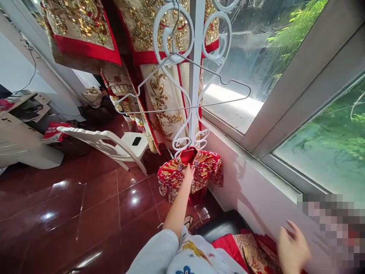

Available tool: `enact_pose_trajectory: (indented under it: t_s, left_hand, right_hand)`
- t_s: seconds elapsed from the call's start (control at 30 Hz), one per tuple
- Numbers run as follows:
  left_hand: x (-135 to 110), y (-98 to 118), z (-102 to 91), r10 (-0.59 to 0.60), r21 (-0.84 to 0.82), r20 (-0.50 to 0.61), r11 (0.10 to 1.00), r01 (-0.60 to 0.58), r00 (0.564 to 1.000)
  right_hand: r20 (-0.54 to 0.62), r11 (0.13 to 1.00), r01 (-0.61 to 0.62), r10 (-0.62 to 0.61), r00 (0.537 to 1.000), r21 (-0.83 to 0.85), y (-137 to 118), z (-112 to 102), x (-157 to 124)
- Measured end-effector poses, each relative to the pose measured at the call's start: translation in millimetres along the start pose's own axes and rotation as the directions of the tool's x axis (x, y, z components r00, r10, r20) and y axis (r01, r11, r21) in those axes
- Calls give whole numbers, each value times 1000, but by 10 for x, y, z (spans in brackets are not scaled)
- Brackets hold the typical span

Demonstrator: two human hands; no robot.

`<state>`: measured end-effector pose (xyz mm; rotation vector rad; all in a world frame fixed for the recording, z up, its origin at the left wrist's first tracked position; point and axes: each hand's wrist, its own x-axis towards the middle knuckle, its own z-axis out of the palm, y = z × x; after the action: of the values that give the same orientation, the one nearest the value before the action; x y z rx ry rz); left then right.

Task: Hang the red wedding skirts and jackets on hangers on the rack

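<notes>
- At the fingertips of the left hand [187,174], a red-and-gold embroidered jacket [207,171] hangs against the foot of a white metal coat stand [194,95], its red collar just above the fingers.
- The left hand's fingers [186,170] are bunched together on the jacket's front, just under the collar; whether they pinch the cloth, I cannot tell.
- Well to the right of those fingers, the right hand [293,247] is blurred, its fingers [291,227] spread apart and holding nothing, close to a white wall [251,198] beneath a window [236,57].
- Just below the right hand's fingers lies a folded red-and-gold garment [248,255], beside a black cushioned seat [222,224].
- Above the left hand's fingers, a wire hanger [159,109] hangs on the stand, in front of gold-beaded robes [159,95].
- Left of those fingers, a white plastic chair [85,134] stands on dark red floor tiles [99,205], a black phone [137,141] on its seat.
</notes>
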<state>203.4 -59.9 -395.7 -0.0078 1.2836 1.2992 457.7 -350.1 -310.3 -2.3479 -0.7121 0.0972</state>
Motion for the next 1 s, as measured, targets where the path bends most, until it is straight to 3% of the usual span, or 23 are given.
enact_pose_trajectory:
  t_s: [0.03,0.1,0.17,0.23,0.37,0.43,0.57,0.73,0.87,1.0]
  left_hand:
    - [-1,-14,-14,14,8,3,1000,-14,1000]
    - [0,-45,-31,43,36,14,998,-44,999]
    - [9,-77,-29,78,86,29,993,-80,997]
    - [20,-101,-27,130,168,43,976,-136,991]
    - [30,-72,-143,283,436,96,850,-296,954]
    - [27,-3,-272,347,577,165,725,-376,923]
    - [3,161,-519,360,767,330,436,-470,873]
    - [-78,219,-636,286,856,451,129,-500,846]
    - [-148,207,-651,243,863,496,-30,-505,833]
    - [-177,239,-656,227,846,533,-125,-518,815]
  right_hand:
    - [76,998,21,-26,997,64,-175,234,31]
    - [194,955,188,-235,952,231,-609,648,77]
    - [254,867,333,-440,861,370,-1086,970,102]
    - [334,807,391,-552,764,442,-1521,1241,103]
    - [607,828,324,-558,566,458,-2058,1861,-7]
    - [675,846,282,-532,512,452,-2158,2205,-122]
    - [735,883,167,-459,499,439,-2161,2695,-376]
    - [767,915,6,-342,542,404,-2048,2820,-508]
    - [788,907,-143,-255,561,396,-2043,2858,-463]
    - [844,877,-305,-182,504,371,-2067,2931,-425]
